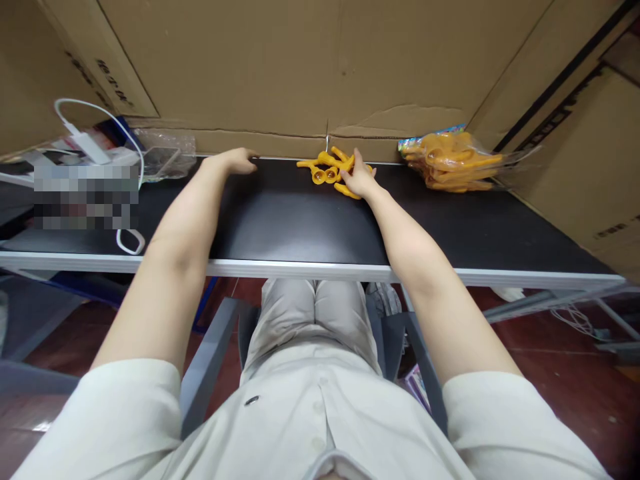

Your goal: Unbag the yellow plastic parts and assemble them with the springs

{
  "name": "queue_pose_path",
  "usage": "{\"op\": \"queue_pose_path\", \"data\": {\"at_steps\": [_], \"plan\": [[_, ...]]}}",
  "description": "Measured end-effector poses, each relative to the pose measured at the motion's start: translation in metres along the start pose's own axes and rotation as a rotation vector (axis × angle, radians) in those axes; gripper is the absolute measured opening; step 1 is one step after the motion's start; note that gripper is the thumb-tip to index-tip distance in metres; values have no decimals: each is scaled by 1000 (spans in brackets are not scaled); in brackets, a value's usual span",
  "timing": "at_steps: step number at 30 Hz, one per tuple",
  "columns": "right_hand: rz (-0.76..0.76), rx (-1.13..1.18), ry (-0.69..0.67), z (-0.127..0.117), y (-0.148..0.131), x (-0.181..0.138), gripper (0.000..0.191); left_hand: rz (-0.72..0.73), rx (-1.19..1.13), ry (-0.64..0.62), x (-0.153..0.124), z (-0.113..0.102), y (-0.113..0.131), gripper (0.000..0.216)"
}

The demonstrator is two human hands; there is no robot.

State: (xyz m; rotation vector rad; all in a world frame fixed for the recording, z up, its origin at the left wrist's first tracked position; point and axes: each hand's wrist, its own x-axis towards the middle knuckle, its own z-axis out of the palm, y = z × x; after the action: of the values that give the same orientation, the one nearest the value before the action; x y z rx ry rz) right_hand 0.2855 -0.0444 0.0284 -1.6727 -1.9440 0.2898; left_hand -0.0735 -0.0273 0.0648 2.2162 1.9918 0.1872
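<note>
Several glossy yellow-orange plastic pieces [330, 160] lie in a loose pile near the back edge of the black tabletop. Some have curved arms, and two small round cups or rings show at the front. My right hand [361, 180] is over the right side of this pile and touches it, fingers spread; part of the pile is hidden under it. To the left, apart from the pile, my left hand [241, 161] hovers or rests near the back edge with its fingers apart and nothing in them.
A clear bag of similar yellow-orange pieces [450, 163] lies at the right. On the left are a white plug with a cable [90, 143] and crumpled clear plastic packaging [167, 155]. A cardboard wall [280, 67] closes off the back of the black table [300, 230].
</note>
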Motion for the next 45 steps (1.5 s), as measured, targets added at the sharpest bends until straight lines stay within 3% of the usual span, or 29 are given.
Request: {"op": "queue_pose_path", "data": {"at_steps": [6,10,19,23,28,30,33,39,45], "plan": [[0,-27,-13,11,0,8,80,106,-70,-18,-10,19,99,64],[-34,-26,-68,13,-9,10,80,224,-171,-29,-17,41,131,69],[-32,-145,-210,0,-24,8,92,181,-186,129,-14,57,113,63],[-75,-127,-120,1,-20,0,78,181,-147,152,-17,57,112,64],[-166,-178,14,-16,-22,-12,50,212,-51,302,-18,62,117,65],[-127,-189,-13,-25,-25,-14,35,249,-19,364,-16,63,120,62],[-82,-134,-172,-31,-29,-15,31,304,10,413,-12,65,124,54],[-209,-206,-255,-30,-23,-12,26,390,27,341,-3,71,120,52],[-116,-289,-303,-27,-24,-16,45,337,-30,253,-14,65,121,66]]}}
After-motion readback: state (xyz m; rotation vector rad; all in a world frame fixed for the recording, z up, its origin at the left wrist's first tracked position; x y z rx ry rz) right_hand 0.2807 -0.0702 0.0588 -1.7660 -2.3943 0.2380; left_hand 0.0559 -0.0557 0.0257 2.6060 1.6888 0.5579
